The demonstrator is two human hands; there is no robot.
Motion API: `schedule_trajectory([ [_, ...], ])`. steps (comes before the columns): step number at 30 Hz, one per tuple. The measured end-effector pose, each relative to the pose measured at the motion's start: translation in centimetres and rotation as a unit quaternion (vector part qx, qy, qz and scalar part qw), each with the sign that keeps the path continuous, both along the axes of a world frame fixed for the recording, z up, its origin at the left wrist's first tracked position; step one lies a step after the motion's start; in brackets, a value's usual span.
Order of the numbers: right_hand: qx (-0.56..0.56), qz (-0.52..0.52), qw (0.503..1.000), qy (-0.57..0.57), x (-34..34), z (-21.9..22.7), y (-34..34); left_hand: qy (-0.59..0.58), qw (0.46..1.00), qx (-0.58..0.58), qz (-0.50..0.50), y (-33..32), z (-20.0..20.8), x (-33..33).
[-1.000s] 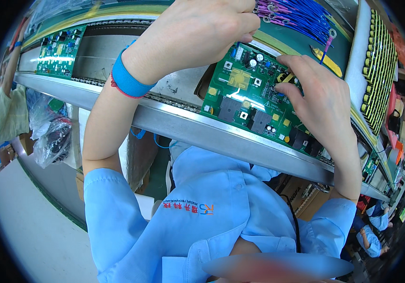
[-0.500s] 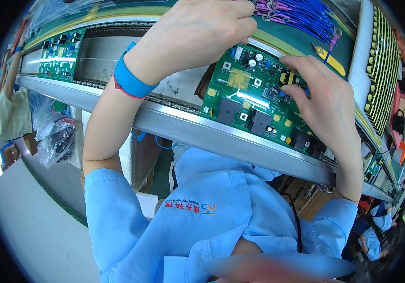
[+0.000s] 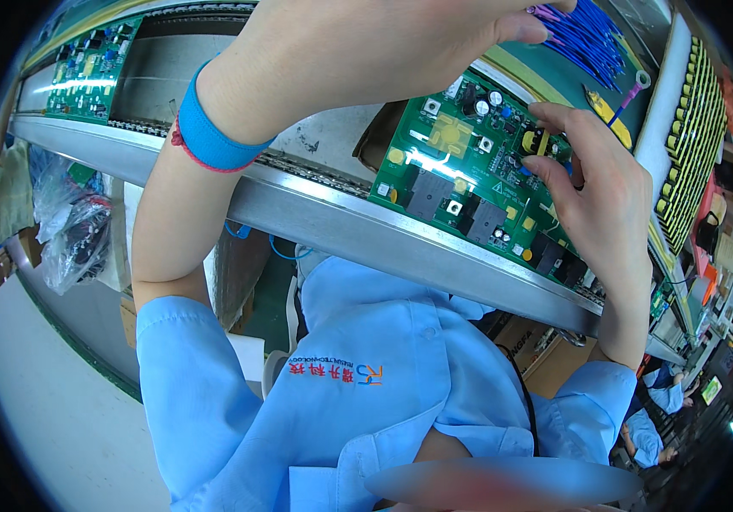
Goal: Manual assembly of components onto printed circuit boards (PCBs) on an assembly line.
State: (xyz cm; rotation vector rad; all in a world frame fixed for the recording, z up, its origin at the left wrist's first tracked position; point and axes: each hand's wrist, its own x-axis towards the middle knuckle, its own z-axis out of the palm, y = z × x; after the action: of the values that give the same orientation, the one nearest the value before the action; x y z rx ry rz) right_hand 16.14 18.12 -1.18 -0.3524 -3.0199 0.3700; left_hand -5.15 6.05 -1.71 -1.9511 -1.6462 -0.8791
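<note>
A green circuit board [image 3: 435,183] with many components lies on the rail track in front of me. My right hand [image 3: 601,179] rests over its right part, with thumb and index finger curled around a small yellow-and-black transformer [image 3: 534,141]. My left hand [image 3: 400,51], with a blue wristband [image 3: 225,124] on its wrist, reaches over the board's far edge. Its thumb and a fingertip show apart beside a bundle of blue wires [image 3: 588,43] with pink-sleeved terminals. The upper edge of the picture cuts off its other fingers.
Another circuit board [image 3: 89,72] sits on the track at the left. The metal rail [image 3: 315,222] runs in front of me. Rows of yellow-and-black parts [image 3: 691,136] stand on white foam at the right, near a yellow tool [image 3: 610,115]. Plastic bags [image 3: 76,230] hang at the left.
My left hand has shifted right along the wires, and its thumb now stretches out from the curled fingers. My right hand stays around the transformer. The whole view has shifted slightly.
</note>
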Motion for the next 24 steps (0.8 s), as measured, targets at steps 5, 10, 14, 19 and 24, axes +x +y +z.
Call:
schedule_trajectory([
  [5,0.025,0.0,1.0,0.0,-0.2,-0.1,-0.1,-0.011,1.0,0.001,0.015,0.0,-0.4,0.4],
  [10,0.013,-0.002,1.0,-0.008,-0.2,0.1,-0.4,-0.017,0.999,-0.003,0.039,-0.3,-0.3,1.0],
  [14,0.024,-0.022,0.999,-0.009,-0.5,0.1,-0.5,-0.021,0.998,-0.003,0.053,-0.8,-0.3,1.1],
  [19,0.009,-0.033,0.999,-0.02,-0.4,0.4,-0.6,-0.027,0.997,-0.007,0.072,-0.9,-0.4,1.6],
  [24,0.002,-0.062,0.996,-0.057,-0.7,0.3,-0.7,-0.032,0.995,-0.014,0.09,-0.4,-0.5,1.9],
])
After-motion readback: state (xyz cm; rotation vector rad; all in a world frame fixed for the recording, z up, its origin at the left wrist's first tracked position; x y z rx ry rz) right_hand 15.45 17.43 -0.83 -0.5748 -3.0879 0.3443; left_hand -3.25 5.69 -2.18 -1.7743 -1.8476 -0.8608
